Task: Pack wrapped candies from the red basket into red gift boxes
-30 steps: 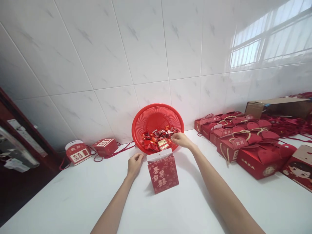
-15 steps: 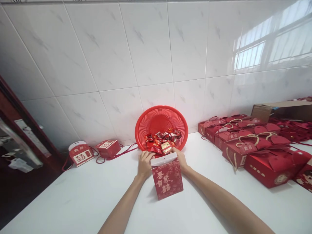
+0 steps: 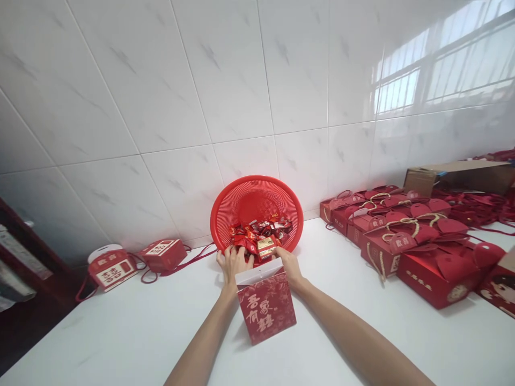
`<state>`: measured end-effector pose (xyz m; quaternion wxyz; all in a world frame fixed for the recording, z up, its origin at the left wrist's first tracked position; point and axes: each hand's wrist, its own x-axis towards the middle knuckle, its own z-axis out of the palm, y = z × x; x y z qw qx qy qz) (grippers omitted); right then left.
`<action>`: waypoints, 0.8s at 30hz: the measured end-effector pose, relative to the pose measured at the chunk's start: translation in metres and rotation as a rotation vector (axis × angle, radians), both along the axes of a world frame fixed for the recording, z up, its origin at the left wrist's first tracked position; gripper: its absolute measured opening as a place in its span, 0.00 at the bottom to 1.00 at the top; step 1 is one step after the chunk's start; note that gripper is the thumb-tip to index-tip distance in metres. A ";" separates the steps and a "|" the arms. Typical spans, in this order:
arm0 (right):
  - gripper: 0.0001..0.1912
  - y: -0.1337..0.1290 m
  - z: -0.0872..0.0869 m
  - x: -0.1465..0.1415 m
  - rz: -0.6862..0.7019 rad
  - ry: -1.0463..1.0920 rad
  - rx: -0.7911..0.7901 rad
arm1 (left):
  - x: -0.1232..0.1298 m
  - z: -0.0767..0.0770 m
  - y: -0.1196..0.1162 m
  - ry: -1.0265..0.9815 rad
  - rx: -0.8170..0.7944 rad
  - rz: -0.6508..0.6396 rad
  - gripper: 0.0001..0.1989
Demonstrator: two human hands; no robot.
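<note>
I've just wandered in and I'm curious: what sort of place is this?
Likely a small workroom or a home, though which is unclear: a tiled wall, red boxes grouped on a white table, and a red basket of wrapped packets.

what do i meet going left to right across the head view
Red box with a white top flap → second small red box → left hand → right hand → cluster of red gift boxes.
</note>
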<state>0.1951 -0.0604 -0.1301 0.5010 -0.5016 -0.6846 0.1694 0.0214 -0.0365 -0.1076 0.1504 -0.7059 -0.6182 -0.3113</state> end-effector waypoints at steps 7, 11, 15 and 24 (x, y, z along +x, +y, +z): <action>0.05 0.000 0.000 0.001 0.022 -0.007 -0.010 | 0.016 0.000 -0.003 0.051 -0.071 0.131 0.15; 0.05 0.002 -0.002 0.000 0.020 -0.004 -0.015 | 0.016 -0.001 -0.001 0.023 -0.089 0.091 0.13; 0.04 0.002 -0.002 0.001 0.020 0.004 -0.024 | 0.011 -0.004 0.005 -0.035 -0.030 0.066 0.10; 0.05 -0.002 0.003 0.002 0.035 0.030 -0.047 | -0.007 0.019 0.011 -0.298 0.118 -0.059 0.12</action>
